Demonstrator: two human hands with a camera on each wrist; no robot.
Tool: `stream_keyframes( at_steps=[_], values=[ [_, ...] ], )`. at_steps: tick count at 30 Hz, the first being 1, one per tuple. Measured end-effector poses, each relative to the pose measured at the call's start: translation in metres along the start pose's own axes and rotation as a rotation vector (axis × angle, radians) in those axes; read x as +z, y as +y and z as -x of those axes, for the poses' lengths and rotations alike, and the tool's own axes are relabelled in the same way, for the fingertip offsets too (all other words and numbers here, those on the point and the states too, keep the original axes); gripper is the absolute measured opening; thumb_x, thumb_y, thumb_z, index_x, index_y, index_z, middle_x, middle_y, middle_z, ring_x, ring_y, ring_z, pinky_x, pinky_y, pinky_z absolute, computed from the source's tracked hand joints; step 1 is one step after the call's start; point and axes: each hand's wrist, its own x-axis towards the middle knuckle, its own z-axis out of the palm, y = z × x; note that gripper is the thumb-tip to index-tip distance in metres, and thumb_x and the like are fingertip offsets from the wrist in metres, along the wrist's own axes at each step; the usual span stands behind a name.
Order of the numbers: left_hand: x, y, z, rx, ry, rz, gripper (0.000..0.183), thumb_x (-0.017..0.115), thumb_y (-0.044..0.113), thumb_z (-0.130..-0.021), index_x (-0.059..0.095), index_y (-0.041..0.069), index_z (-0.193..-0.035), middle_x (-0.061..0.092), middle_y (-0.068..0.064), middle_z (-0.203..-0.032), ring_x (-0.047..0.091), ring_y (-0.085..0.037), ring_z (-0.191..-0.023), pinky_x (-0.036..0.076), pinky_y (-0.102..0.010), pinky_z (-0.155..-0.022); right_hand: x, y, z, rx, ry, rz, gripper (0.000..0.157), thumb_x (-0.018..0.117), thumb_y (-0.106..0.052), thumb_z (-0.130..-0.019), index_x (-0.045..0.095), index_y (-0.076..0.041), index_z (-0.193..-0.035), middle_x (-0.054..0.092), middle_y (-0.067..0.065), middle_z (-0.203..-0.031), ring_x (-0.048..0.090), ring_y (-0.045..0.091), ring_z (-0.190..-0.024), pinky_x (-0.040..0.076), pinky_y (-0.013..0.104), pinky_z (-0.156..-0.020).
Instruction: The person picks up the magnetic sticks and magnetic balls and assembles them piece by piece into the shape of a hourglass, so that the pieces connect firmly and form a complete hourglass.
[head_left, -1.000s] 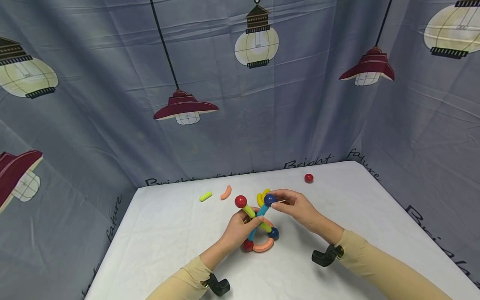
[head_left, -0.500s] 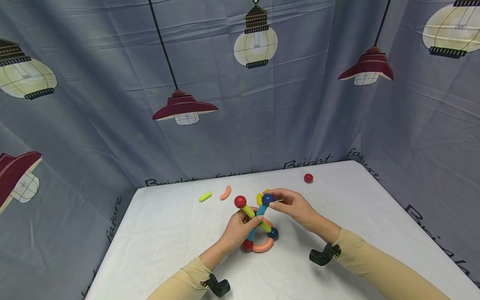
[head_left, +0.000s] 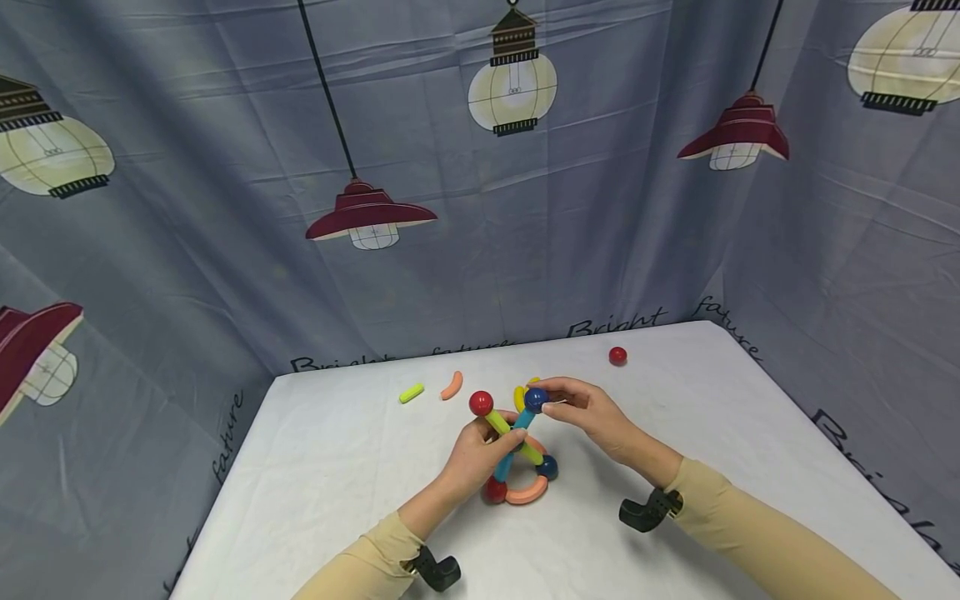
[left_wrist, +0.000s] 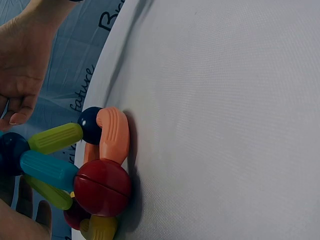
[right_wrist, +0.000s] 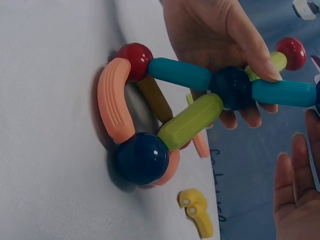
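A magnetic ball-and-stick structure stands on the white table, its base a ring of curved sticks, one orange [head_left: 527,492], joined by balls such as a red ball [left_wrist: 102,187] and a blue ball [right_wrist: 142,158]. Green and blue sticks [right_wrist: 181,74] rise from the ring to a central blue ball [right_wrist: 231,88]. My left hand [head_left: 476,457] grips the structure around this centre. Two upper sticks spread from there, one topped by a red ball [head_left: 482,403], the other by a blue ball [head_left: 536,400]. Thumb and fingers of my right hand [head_left: 592,417] pinch that blue ball.
Behind the structure lie yellow curved sticks [right_wrist: 200,212], partly hidden in the head view. A green stick [head_left: 411,393] and an orange curved stick [head_left: 452,386] lie to the back left. One red ball [head_left: 617,357] sits at the back right. Patterned curtain [head_left: 480,275] surrounds the table.
My right hand has shifted slightly left with the top blue ball, covering more of the yellow sticks. The left hand and the base look unmoved.
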Motion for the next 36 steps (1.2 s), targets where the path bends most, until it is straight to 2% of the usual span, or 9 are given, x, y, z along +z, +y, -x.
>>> stream_keyframes(
  at_steps=[4,7,11,15,20,24,28,31,36],
  values=[
    [0.000,0.001,0.000,-0.004,0.005,-0.012,0.031,0.067,0.034,-0.100,0.067,0.013,-0.123,0.068,-0.001,-0.112,0.060,-0.018,-0.109,0.051,-0.037,-0.089,-0.004,0.002,-0.002,-0.026,-0.010,0.015,0.038,0.057,-0.028,-0.105,0.062,-0.010,-0.139,0.058,0.012,-0.144,0.061,0.023,-0.122,0.047,0.041,-0.102],
    [0.001,0.002,0.000,-0.002,0.011,-0.008,0.029,0.067,0.031,-0.101,0.067,0.012,-0.123,0.067,-0.001,-0.114,0.059,-0.018,-0.109,0.051,-0.036,-0.089,-0.008,0.006,-0.007,-0.025,0.012,0.036,0.038,0.052,-0.031,-0.108,0.063,-0.011,-0.139,0.061,0.013,-0.140,0.061,0.023,-0.120,0.048,0.044,-0.102],
    [0.002,0.003,0.000,0.001,0.024,-0.001,0.026,0.067,0.026,-0.101,0.067,0.011,-0.123,0.066,-0.002,-0.116,0.058,-0.018,-0.108,0.051,-0.036,-0.088,-0.013,0.015,-0.017,0.017,0.078,0.067,0.038,0.053,-0.033,-0.107,0.064,-0.010,-0.137,0.064,0.015,-0.133,0.061,0.026,-0.118,0.045,0.055,-0.104],
    [0.001,0.002,0.000,-0.011,0.031,-0.005,0.027,0.068,0.029,-0.100,0.068,0.012,-0.121,0.066,-0.001,-0.114,0.058,-0.017,-0.108,0.051,-0.035,-0.087,-0.017,0.028,-0.029,0.069,0.113,0.160,0.036,0.059,-0.029,-0.105,0.065,-0.010,-0.135,0.066,0.013,-0.132,0.060,0.028,-0.119,0.044,0.060,-0.103],
    [0.000,-0.001,0.000,-0.017,0.023,-0.011,0.031,0.068,0.035,-0.099,0.068,0.013,-0.121,0.069,0.000,-0.109,0.059,-0.017,-0.108,0.052,-0.034,-0.089,-0.021,0.047,-0.045,0.078,0.111,0.430,0.030,0.059,-0.020,-0.105,0.068,-0.012,-0.132,0.067,0.006,-0.128,0.056,0.028,-0.120,0.046,0.055,-0.101],
    [0.000,-0.002,0.000,-0.005,0.020,-0.016,0.033,0.068,0.036,-0.100,0.068,0.012,-0.122,0.070,0.001,-0.108,0.060,-0.018,-0.110,0.052,-0.034,-0.090,-0.021,0.059,-0.058,0.060,0.104,0.679,0.028,0.060,-0.017,-0.103,0.070,-0.016,-0.129,0.065,0.004,-0.133,0.050,0.029,-0.129,0.041,0.057,-0.107],
    [-0.001,-0.002,0.000,-0.006,0.026,-0.028,0.033,0.067,0.037,-0.100,0.068,0.013,-0.122,0.070,0.001,-0.110,0.060,-0.018,-0.111,0.052,-0.035,-0.090,-0.019,0.066,-0.071,0.024,0.036,0.884,0.032,0.058,-0.017,-0.103,0.067,-0.016,-0.134,0.061,0.006,-0.141,0.047,0.033,-0.135,0.036,0.058,-0.112],
    [0.000,-0.002,0.000,-0.011,0.028,-0.025,0.032,0.067,0.036,-0.100,0.068,0.013,-0.123,0.069,0.000,-0.111,0.060,-0.018,-0.109,0.052,-0.035,-0.089,-0.016,0.069,-0.078,0.020,-0.033,0.965,0.037,0.058,-0.014,-0.102,0.064,-0.014,-0.139,0.057,0.008,-0.146,0.043,0.036,-0.140,0.032,0.060,-0.114],
    [0.001,0.000,0.001,-0.017,0.034,-0.003,0.030,0.066,0.031,-0.101,0.067,0.012,-0.124,0.069,0.000,-0.112,0.061,-0.017,-0.106,0.052,-0.036,-0.088,-0.011,0.069,-0.081,0.048,-0.119,1.014,0.048,0.062,-0.003,-0.096,0.060,-0.013,-0.143,0.055,0.010,-0.148,0.038,0.039,-0.144,0.029,0.063,-0.114]
  ],
)
